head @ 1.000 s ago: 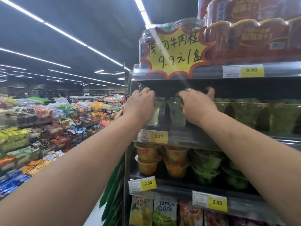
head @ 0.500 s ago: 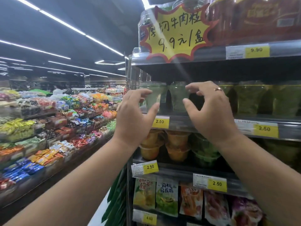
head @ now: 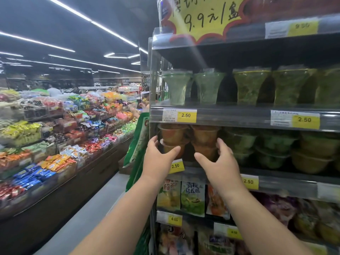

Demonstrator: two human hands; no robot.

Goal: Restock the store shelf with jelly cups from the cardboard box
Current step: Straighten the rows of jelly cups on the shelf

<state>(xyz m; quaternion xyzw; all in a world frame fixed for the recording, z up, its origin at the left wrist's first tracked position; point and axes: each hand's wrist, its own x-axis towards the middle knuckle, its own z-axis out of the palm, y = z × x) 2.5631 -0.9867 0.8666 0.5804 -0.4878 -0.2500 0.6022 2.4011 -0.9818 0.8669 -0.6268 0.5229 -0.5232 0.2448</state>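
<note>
Two stacks of orange jelly cups stand at the left end of the middle shelf, the left stack (head: pixel 172 134) and the right stack (head: pixel 205 135). My left hand (head: pixel 159 161) reaches up to the lower cup of the left stack, thumb across its front and fingers at its left side. My right hand (head: pixel 221 163) is spread the same way about the lower cup of the right stack. Neither hand holds anything else. On the shelf above, tall green jelly cups (head: pixel 176 88) stand in a row. The cardboard box is out of view.
Green and yellow jelly cups (head: pixel 272 150) fill the middle shelf to the right. Snack bags (head: pixel 192 197) hang below, behind price tags (head: pixel 185 115). A yellow sale sign (head: pixel 206 15) hangs from the top shelf. A long candy display (head: pixel 55 129) lines the aisle's left side.
Both hands let go of the tall green cups on the upper shelf and dropped to the orange cup stacks one shelf down. The camera tilted downward.
</note>
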